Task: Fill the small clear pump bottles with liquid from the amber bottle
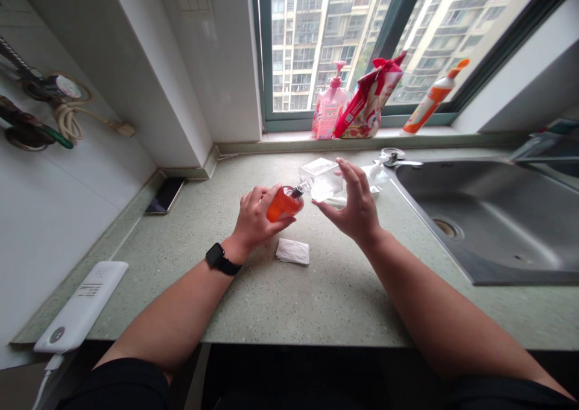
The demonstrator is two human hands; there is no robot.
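Neck to neck: one orange bottle [280,205] faces one clear container [322,181] over the table [335,313]!
Nearest us, one white power bank [85,301] at the table's left edge, then one folded tissue [293,251]; past it, the left hand [256,214] has its grip wrapped round the orange bottle, while the right hand's [357,217] grip holds the clear container between thumb and fingers. We read this as the lining-up step, whether the necks touch we can't tell; the next move calls for steady wrists and matched openings. Farther off we count one phone [165,196] left, one sink [520,205] right, and on the windowsill [284,137] three: one pink pump bottle [329,111], one red pouch [371,105], one orange-and-white bottle [427,105].
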